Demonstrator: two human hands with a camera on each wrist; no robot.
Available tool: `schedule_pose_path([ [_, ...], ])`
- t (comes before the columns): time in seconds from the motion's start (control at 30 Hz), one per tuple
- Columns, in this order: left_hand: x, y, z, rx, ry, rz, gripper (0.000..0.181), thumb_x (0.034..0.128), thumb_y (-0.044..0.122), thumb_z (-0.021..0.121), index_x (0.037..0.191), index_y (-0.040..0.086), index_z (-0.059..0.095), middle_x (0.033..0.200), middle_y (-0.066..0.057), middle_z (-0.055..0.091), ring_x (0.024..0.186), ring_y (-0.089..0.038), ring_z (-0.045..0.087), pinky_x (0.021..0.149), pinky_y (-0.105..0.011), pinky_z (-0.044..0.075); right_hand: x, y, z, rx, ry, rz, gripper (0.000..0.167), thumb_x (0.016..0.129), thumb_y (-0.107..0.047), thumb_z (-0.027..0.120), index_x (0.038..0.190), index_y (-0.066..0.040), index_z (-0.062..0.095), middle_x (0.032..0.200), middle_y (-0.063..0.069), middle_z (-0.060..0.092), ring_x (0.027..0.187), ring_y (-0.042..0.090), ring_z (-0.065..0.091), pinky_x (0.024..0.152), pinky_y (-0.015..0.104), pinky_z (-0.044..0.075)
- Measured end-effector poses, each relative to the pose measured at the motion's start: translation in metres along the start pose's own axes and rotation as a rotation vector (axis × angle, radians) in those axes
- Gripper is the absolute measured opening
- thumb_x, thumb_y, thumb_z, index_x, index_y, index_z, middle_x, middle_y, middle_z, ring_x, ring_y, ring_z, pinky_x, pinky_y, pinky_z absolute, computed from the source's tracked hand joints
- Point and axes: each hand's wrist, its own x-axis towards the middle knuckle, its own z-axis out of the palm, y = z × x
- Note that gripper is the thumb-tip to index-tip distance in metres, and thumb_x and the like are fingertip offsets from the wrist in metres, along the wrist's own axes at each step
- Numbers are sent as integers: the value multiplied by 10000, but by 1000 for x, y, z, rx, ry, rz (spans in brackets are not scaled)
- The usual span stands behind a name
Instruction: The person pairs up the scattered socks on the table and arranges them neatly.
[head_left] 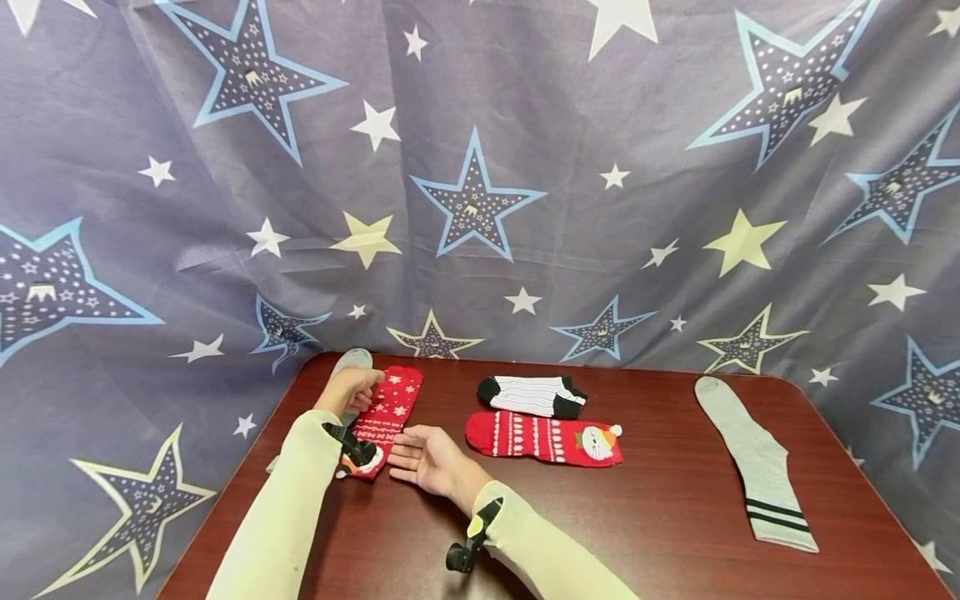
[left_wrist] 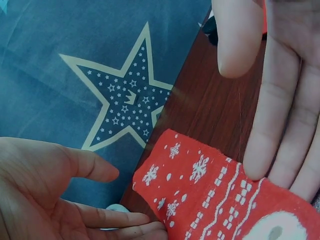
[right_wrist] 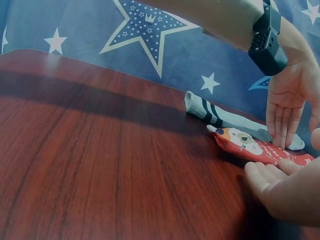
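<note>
A red sock with white snowflakes (head_left: 390, 404) lies near the table's left end, its snowman-like face toward the near side. Alongside it to the left is a grey sock (right_wrist: 232, 120) with dark cuff stripes, largely covered by my left arm in the head view. My left hand (head_left: 351, 390) is at the red sock's left side, fingers extended and fingertips at its edge. From the other side, my right hand (head_left: 431, 460) reaches in palm up, its straight fingers against the red sock's right edge. Neither hand grips anything.
Mid-table lies a white striped sock (head_left: 528, 395) with black toe and heel, just beyond another red sock (head_left: 525, 437). A second grey sock (head_left: 757, 467) with black stripes lies at the right. A star-patterned curtain (head_left: 525, 108) hangs behind the brown table (head_left: 660, 533).
</note>
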Motion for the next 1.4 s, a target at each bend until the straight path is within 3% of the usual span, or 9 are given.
schedule_pose_path([
  [0.27, 5, -2, 1, -1, -11, 0, 512, 970, 270, 448, 1239, -156, 542, 866, -117, 662, 893, -239, 667, 1001, -421, 539, 2, -7, -7, -21, 21, -32, 540, 986, -186, 420, 1411, 143, 471, 1489, 313, 484, 1431, 413, 452, 1216, 560, 336],
  [0.57, 8, -10, 4, 1, -61, 17, 524, 985, 260, 410, 1244, -166, 571, 953, -175, 746, 822, -221, 703, 905, -385, 584, -3, -6, -12, -70, 155, -83, 407, 999, -94, 466, 1336, 132, 507, 1407, 355, 526, 1308, 427, 562, 1157, 536, 429],
  [0.67, 23, -14, 5, -6, -71, 0, 495, 969, 247, 443, 1216, -166, 561, 977, -197, 734, 854, -247, 711, 910, -393, 589, -6, -4, -10, -118, 177, -85, 336, 981, -43, 537, 1267, 132, 557, 1307, 314, 617, 1177, 386, 651, 1098, 530, 490],
  [0.7, 45, -22, 5, -14, -103, 2, 484, 937, 273, 504, 1148, -156, 578, 911, -179, 728, 803, -238, 707, 846, -388, 604, -7, -3, -10, -138, 181, -87, 314, 971, -22, 559, 1243, 133, 575, 1258, 294, 654, 1127, 366, 677, 1071, 526, 513],
  [0.8, 59, -26, 8, -19, -96, -18, 441, 917, 261, 541, 1101, -138, 575, 887, -175, 725, 792, -234, 709, 824, -381, 610, -8, -3, -9, -191, 188, -81, 295, 943, 19, 610, 1212, 139, 618, 1138, 230, 729, 1031, 330, 721, 1002, 508, 563],
  [0.87, 55, -25, 9, -15, -97, -20, 418, 919, 251, 525, 1076, -133, 576, 787, -126, 701, 713, -193, 691, 767, -349, 609, -8, -2, -10, -216, 197, -76, 290, 929, 43, 631, 1203, 138, 631, 1086, 201, 749, 1009, 314, 737, 968, 490, 584],
  [0.93, 27, -15, 12, -14, -60, -28, 411, 960, 216, 456, 1124, -142, 575, 747, -98, 687, 682, -164, 682, 764, -320, 607, -7, -2, -11, -235, 198, -71, 294, 926, 55, 637, 1210, 133, 637, 1092, 202, 750, 1021, 307, 741, 955, 470, 593],
  [1.07, 5, -12, 11, -22, -67, -15, 461, 994, 227, 402, 1151, -169, 580, 695, -50, 648, 624, -120, 653, 726, -268, 598, -5, -3, -12, -235, 214, -71, 270, 941, 36, 644, 1196, 126, 655, 1130, 236, 733, 1053, 324, 736, 943, 451, 599],
  [1.4, 3, -16, 12, -44, -83, -34, 422, 984, 225, 407, 1132, -105, 624, 698, -5, 631, 623, -65, 616, 694, -215, 576, -3, -3, -11, -205, 250, -77, 206, 935, 31, 653, 1121, 114, 682, 1001, 166, 761, 972, 298, 746, 918, 453, 608],
])
